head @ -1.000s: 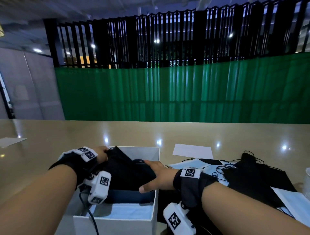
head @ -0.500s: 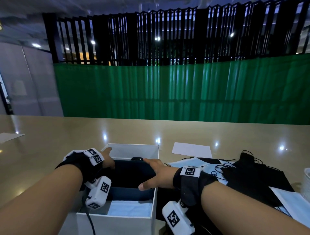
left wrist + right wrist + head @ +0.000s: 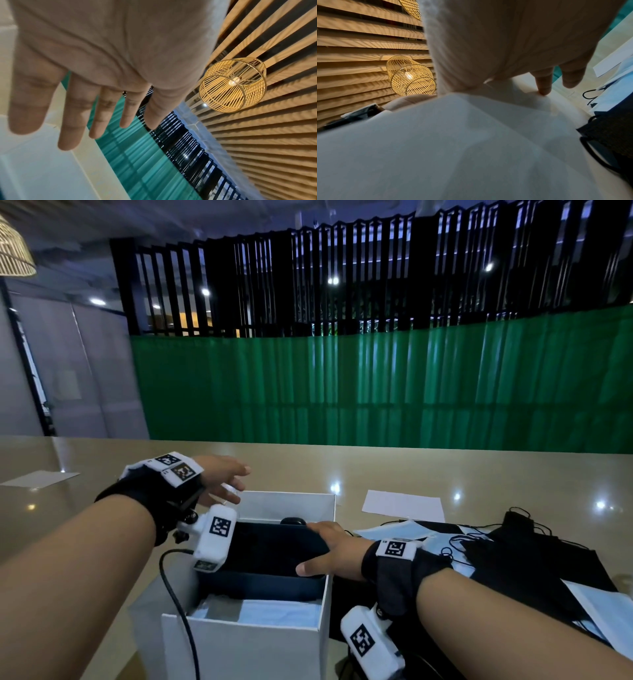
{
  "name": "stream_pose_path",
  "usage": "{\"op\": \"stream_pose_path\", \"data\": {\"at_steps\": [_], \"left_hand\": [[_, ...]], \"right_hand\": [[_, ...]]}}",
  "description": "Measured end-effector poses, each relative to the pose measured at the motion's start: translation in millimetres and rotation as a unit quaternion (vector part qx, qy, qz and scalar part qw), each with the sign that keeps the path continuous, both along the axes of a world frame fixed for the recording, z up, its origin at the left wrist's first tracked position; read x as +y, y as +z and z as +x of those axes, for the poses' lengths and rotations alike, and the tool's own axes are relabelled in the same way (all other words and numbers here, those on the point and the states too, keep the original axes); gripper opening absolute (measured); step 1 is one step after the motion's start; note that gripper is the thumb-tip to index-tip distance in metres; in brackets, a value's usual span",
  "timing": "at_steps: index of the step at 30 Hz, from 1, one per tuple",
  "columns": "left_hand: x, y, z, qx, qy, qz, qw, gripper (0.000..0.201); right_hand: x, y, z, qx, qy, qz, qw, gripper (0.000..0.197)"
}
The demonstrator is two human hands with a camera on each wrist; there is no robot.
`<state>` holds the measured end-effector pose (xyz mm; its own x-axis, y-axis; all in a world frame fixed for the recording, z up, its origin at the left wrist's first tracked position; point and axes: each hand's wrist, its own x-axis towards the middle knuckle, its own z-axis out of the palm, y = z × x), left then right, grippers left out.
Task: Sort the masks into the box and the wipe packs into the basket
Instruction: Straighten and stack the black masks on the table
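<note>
Nearest you, inside the white box [image 3: 246, 642], a pale blue mask [image 3: 281, 613] lies low with a black mask [image 3: 274, 553] now settled flat above it; a second ago that black one was bunched between both hands. Your right hand [image 3: 330, 556] rests flat on the box's right wall, fingers straight, holding nothing. Your left hand [image 3: 222, 484] has lifted clear over the far left corner, grip wide and empty. Right of the box, more masks [image 3: 527, 563] wait on the surface [image 3: 445, 470], so that one is sorted; fetch another. No basket or wipe packs show.
</note>
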<state>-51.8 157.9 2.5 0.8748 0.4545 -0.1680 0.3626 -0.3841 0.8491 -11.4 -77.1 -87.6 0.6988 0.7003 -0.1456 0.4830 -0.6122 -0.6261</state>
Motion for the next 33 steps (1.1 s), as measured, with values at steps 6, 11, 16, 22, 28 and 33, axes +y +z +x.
{"op": "stream_pose_path", "data": {"at_steps": [6,11,16,22,28,33], "left_hand": [[-6,-48,8,0.117,0.039,0.086,0.989,0.042],[-9,-76,19,0.179,-0.012,0.181,0.967,0.045],[-15,-98,28,0.236,-0.066,0.218,0.945,0.051],[-7,-108,34,0.2,-0.053,0.119,0.971,0.052],[-18,-78,29,0.159,-0.044,-0.013,0.986,0.042],[-48,-45,26,0.054,-0.075,-0.04,0.995,0.028]], "right_hand": [[-2,2,-3,0.01,0.002,0.0,1.0,0.086],[-1,1,0,0.009,0.008,-0.005,1.0,0.089],[0,-5,5,0.014,0.013,0.004,1.0,0.091],[0,-5,6,0.021,0.014,0.018,1.0,0.09],[0,-3,4,0.012,0.013,0.021,1.0,0.089],[-5,-2,-4,-0.029,0.0,0.023,0.999,0.079]]}}
